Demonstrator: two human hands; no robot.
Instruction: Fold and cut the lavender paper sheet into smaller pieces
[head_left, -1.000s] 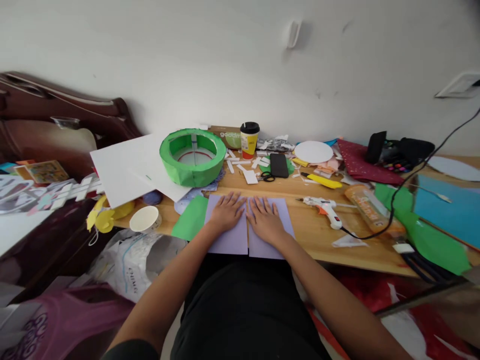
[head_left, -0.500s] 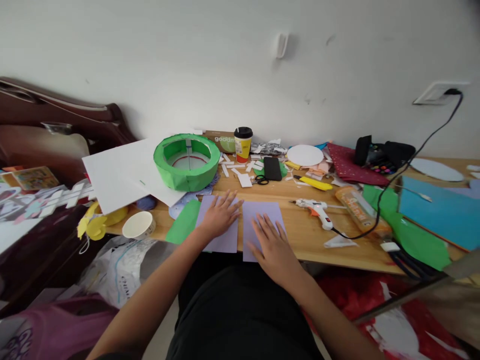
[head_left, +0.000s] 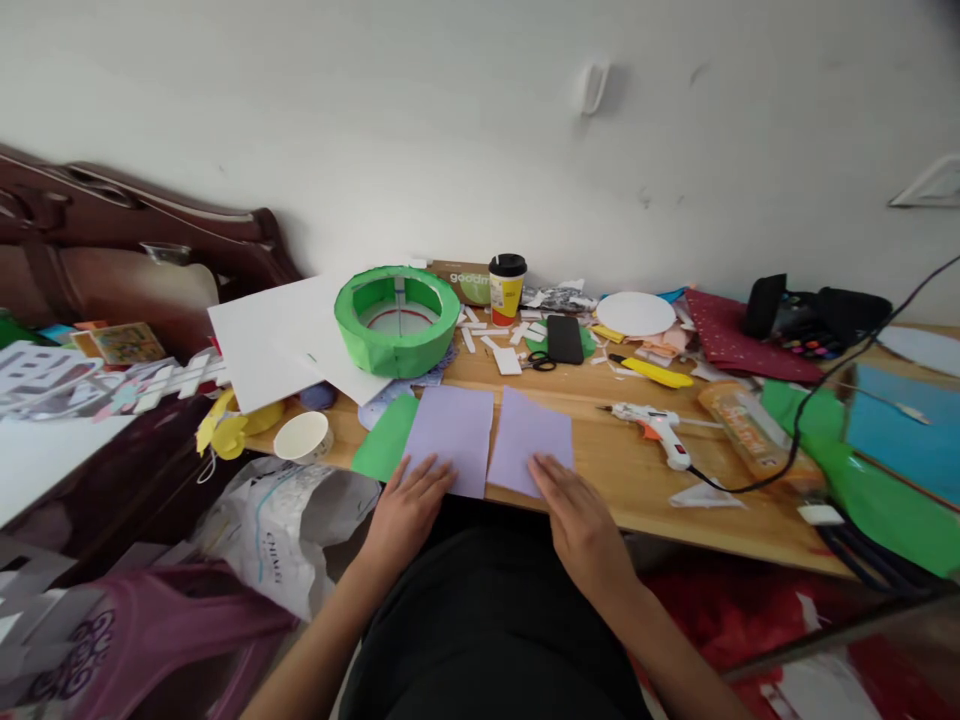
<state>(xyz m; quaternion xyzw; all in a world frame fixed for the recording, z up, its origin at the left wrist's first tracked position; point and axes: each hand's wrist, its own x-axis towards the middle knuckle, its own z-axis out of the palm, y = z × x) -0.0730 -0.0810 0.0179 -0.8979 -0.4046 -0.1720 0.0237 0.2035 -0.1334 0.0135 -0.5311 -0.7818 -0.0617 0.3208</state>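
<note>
Leaning over the desk (head_left: 600, 478), the person has both hands on two purple sheets lying side by side, a narrow, slanting gap between them. The left hand (head_left: 409, 512) lays slightly spread fingers over the near outer corner of the left purple sheet (head_left: 454, 432), covering it; the right hand (head_left: 581, 515) has its fingers stretched close together on the near outer part of the right purple sheet (head_left: 532, 428). I can't make out either thumb, so I cannot tell whether paper is pinched underneath. Just left of the left fingers, a green sheet (head_left: 384, 445) disappears partly beneath the purple. Farther left stands a white bowl (head_left: 303, 437). Beyond the left fingers, a green ring (head_left: 397, 350) hides part of the box (head_left: 461, 280) behind, its lettering cut short by the cup (head_left: 507, 290). Ahead of the right fingers, scissors (head_left: 541, 362) sit by a dark phone (head_left: 564, 340); off to their right lies a glue gun (head_left: 660, 432), its cord (head_left: 799, 412) running out of sight.
</note>
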